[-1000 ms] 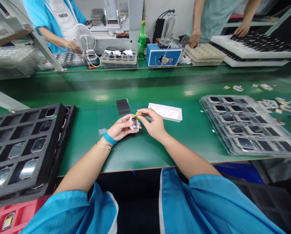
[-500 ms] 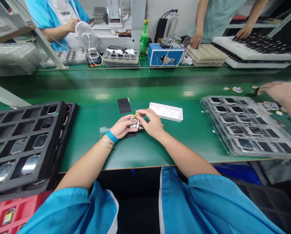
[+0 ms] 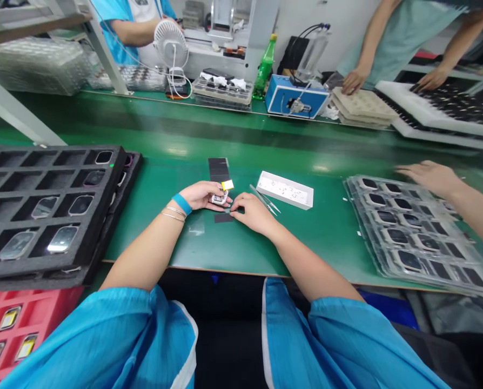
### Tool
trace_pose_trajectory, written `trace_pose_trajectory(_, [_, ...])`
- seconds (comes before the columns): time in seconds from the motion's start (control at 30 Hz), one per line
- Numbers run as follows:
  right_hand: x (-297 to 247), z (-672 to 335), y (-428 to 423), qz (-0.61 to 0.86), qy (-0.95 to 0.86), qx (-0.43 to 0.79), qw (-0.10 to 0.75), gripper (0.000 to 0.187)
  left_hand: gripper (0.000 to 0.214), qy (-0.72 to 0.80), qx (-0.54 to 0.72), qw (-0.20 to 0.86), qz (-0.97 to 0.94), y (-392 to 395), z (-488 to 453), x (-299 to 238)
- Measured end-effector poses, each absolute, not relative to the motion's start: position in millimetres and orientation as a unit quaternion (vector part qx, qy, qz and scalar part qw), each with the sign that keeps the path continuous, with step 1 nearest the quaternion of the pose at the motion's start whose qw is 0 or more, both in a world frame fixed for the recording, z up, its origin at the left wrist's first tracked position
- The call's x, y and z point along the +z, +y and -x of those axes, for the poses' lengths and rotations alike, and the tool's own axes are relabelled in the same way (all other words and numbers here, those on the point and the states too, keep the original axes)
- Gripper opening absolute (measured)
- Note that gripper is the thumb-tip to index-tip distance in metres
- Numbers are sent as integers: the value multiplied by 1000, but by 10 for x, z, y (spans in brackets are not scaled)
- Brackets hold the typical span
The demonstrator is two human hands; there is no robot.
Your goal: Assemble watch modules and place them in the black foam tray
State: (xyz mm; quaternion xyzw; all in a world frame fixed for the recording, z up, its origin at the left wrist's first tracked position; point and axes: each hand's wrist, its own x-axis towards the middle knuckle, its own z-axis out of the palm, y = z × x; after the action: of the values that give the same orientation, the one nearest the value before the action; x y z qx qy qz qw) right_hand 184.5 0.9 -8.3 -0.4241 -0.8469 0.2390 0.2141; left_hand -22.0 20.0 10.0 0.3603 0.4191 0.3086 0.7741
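Right hand [image 3: 253, 212] now down on green bench [image 3: 233, 243]

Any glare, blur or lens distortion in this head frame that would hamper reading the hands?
Head view: overhead-light glare streaks the green belt; wide-angle bending curves the edges; a co-worker's hand is motion-blurred. The left hand, small device and right hand stay fairly sharp.

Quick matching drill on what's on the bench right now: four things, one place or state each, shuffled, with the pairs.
Things:
1. watch case
2. tweezers
3. white tray
4. foam tray

Places or states:
A. lying on the belt, in no hand
B. far left, dark, with pockets
C. held in the left hand
D. beyond the right hand

Pairs: 1-C, 2-A, 3-D, 4-B
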Motion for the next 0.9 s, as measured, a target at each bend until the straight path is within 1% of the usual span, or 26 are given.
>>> trace_pose_trajectory(0.07, [-98,-1826,-10,428,-849,235,203,6,20,404,289,785,-371,192,225,96])
trace_pose_trajectory(0.3, [-150,-1814,20,435,-840,245,213,5,20,376,273,797,-385,193,212,52])
trace_pose_trajectory(0.5, [-123,-1757,-37,451,-861,196,131,4,20,382,273,795,-384,187,208,61])
trace_pose_trajectory(0.6, [-82,-1785,-56,440,-866,210,116,5,18,386,273,796,-379,174,207,80])
trace_pose_trajectory(0.7, [-5,-1869,-41,404,-867,263,130,7,18,387,272,795,-379,163,210,104])
trace_pose_trajectory(0.77, [62,-1934,-22,373,-865,296,157,8,17,393,269,793,-380,157,207,124])
trace_pose_trajectory(0.9, [190,-2005,-13,332,-844,330,263,10,14,412,275,785,-371,144,170,168])
